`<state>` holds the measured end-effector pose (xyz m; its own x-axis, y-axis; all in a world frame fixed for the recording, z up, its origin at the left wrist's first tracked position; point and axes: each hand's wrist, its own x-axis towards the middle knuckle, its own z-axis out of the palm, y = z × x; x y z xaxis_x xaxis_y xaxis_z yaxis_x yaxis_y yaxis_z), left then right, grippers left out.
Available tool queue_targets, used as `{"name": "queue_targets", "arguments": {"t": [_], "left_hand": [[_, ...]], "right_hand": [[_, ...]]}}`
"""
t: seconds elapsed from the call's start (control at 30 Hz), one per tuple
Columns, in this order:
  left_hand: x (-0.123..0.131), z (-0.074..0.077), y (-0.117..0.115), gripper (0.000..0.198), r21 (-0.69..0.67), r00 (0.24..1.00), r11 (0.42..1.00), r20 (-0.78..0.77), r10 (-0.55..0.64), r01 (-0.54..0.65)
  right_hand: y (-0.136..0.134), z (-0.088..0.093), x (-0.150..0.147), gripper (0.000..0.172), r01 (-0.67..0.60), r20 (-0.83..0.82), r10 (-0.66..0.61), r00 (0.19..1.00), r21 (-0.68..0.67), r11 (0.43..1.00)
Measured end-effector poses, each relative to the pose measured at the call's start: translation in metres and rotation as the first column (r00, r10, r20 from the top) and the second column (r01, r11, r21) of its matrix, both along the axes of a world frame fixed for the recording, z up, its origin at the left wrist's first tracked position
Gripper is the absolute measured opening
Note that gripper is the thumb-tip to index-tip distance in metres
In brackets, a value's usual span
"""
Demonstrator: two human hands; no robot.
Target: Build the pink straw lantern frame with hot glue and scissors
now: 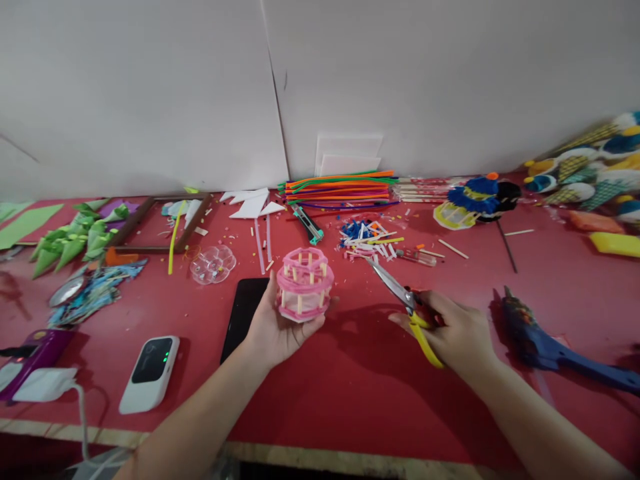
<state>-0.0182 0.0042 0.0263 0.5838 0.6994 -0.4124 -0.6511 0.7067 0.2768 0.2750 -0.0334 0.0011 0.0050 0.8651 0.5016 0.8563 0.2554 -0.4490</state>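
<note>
In my left hand [280, 333] sits a small pink tiered craft piece [305, 285], with rings of pink pipe cleaner and short pale sticks standing between them. My fingers and thumb wrap its lower sides. My right hand [453, 330] grips scissors [400, 293] by their yellow handles; the metal blades look closed and point up and left. Beyond the blades lies a pile of cut pipe-cleaner pieces [367, 239] in blue, white and pink. A black phone [243, 313] lies on the red table, partly behind my left hand.
Pipe cleaners [340, 190] are stacked along the wall. A green cutter [306, 223] lies before them. A blue glue gun [550, 347] is at right, with a blue-and-yellow craft figure [475, 200] behind. At left are a white device [150, 375], a clear flower-shaped tray [213, 265] and green cones [75, 243].
</note>
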Motion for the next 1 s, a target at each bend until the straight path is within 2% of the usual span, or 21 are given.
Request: {"name": "queue_targets", "arguments": {"t": [0.1,0.17,0.4,0.6,0.8,1.0], "left_hand": [[-0.001,0.001,0.000,0.084,0.025,0.998,1.000,0.071,-0.002,0.000],[-0.003,-0.002,-0.001,0.087,0.085,0.997,0.996,0.080,-0.015,0.008],[-0.002,-0.008,-0.003,0.077,0.294,0.997,0.953,-0.004,-0.079,0.077],[-0.003,-0.010,-0.005,0.068,0.359,0.997,0.931,-0.064,-0.040,0.060],[0.000,-0.008,-0.009,0.071,0.458,0.992,0.887,-0.127,-0.006,0.064],[0.003,-0.004,-0.011,0.049,0.504,0.990,0.860,-0.144,-0.007,0.079]], "right_hand": [[0.000,0.000,0.000,0.052,0.001,-0.015,-0.002,1.000,-0.016,1.000],[0.000,0.000,0.000,0.053,0.000,-0.019,0.000,1.000,-0.025,1.000],[-0.001,-0.003,0.000,0.049,-0.014,0.028,0.013,1.000,0.019,1.000],[-0.001,-0.002,0.000,0.051,-0.015,0.010,0.015,1.000,-0.011,1.000],[-0.001,0.004,-0.002,0.054,-0.036,0.012,0.036,0.999,-0.010,0.999],[0.000,0.005,-0.004,0.049,-0.072,0.027,0.070,0.997,0.072,0.995]]}}
